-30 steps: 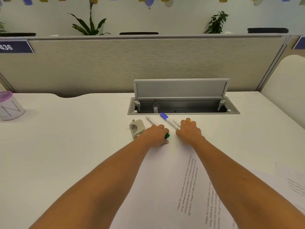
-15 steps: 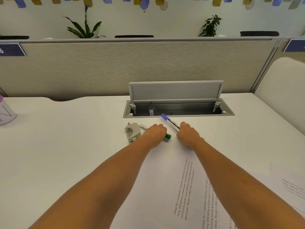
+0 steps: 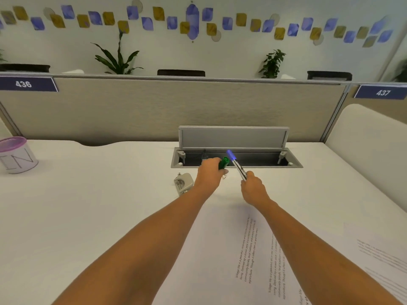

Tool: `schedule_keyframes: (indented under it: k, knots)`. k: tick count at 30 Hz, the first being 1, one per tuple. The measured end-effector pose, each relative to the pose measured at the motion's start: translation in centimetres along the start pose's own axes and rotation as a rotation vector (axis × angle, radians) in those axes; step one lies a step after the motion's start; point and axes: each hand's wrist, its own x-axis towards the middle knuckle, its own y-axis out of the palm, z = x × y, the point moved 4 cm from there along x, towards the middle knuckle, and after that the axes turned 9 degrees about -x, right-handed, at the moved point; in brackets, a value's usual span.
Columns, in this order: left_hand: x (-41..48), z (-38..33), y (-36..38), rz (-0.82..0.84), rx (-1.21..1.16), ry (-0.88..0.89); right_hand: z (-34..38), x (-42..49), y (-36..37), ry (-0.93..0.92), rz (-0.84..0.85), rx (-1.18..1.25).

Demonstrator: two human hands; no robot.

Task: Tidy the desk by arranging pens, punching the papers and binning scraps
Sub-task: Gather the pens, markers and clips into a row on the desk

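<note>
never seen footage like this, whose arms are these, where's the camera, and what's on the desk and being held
No robot here: these are a person's two bare arms, filmed by one camera worn on their head, looking forward and down. The left hand grips a green marker; the right hand pinches a blue-capped pen. On the white desk lie a grey hole punch, printed papers and, far left, a purple-lidded tub. Behind the hands is an open cable tray.

"436" is noted on the left partition sign (image 3: 24,84), "437" on the right partition sign (image 3: 382,92). "Village life is a peaceful" is read on the printed sheet (image 3: 220,249).
</note>
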Motion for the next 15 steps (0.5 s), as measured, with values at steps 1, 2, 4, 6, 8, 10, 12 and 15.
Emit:
schedule_keyframes:
  k: [1,2,4,6,8,10,12,15]
  knots:
    - [-0.7,-0.3,-0.9,-0.043,-0.064,0.004,0.6,-0.6,-0.1,-0.015,0.002,0.014]
    - [-1.3,-0.5,-1.8,-0.087,-0.118,0.008,1.3,-1.3,-0.2,-0.031,0.003,0.028]
    - [-2.6,-0.6,-3.9,-0.174,-0.218,0.006,2.7,-2.7,-0.3,-0.054,0.014,0.056]
    - [-3.8,-0.2,-6.2,-0.250,-0.323,-0.008,4.3,-4.2,-0.2,-0.081,0.026,0.077]
    - [-4.9,0.8,-8.5,-0.296,-0.383,-0.048,6.2,-5.6,0.2,-0.111,0.041,0.109]
    - [-5.9,2.1,-10.8,-0.321,-0.412,-0.104,8.4,-7.1,0.8,-0.131,0.067,0.155]
    - [-7.0,3.3,-13.2,-0.355,-0.434,-0.139,10.7,-8.5,1.7,-0.156,0.102,0.187]
    - [-8.8,5.7,-16.5,-0.394,-0.413,-0.181,13.7,-10.7,3.2,-0.202,0.139,0.196]
